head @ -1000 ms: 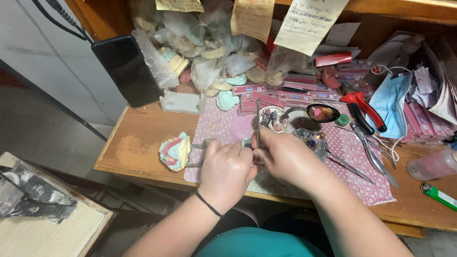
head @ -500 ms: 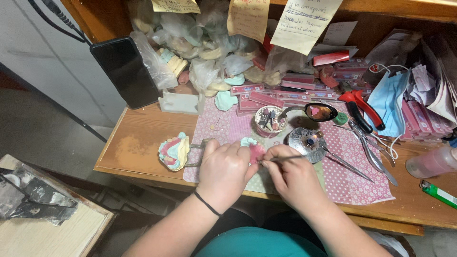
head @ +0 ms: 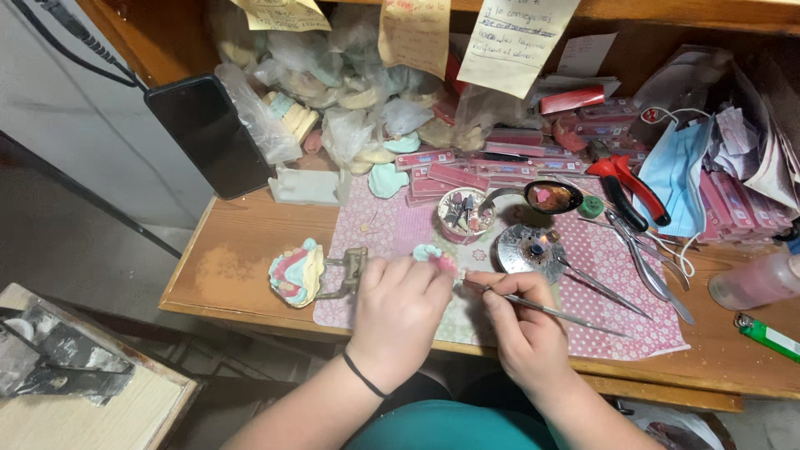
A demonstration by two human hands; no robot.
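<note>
A: Start with the tabletop (head: 250, 242): what lies on it?

B: A pink dotted cloth (head: 583, 267) across the middle, a black phone (head: 208, 133) leaning at the back left, bagged casts (head: 350, 108) behind, red pliers (head: 621, 187) and a blue mask (head: 679, 175) to the right. A dental model (head: 296, 273) on its metal frame sits left of the cloth.

A: What has changed in the last second?

B: Both hands were bunched together over the cloth's middle. Now the right hand (head: 529, 333) has drawn apart, its tool (head: 542, 307) laid nearly level with the tip toward the left hand (head: 400, 312). I'd judge tool and piece are meeting again after a pass near the small burner (head: 529, 248)

A: And each grip?

B: The left fingers are closed round a small pink-and-teal wax piece (head: 433, 257), which shows above the fingertips. The right hand pinches the tool like a pen, its tip just beside that piece, whether touching I cannot tell
</note>
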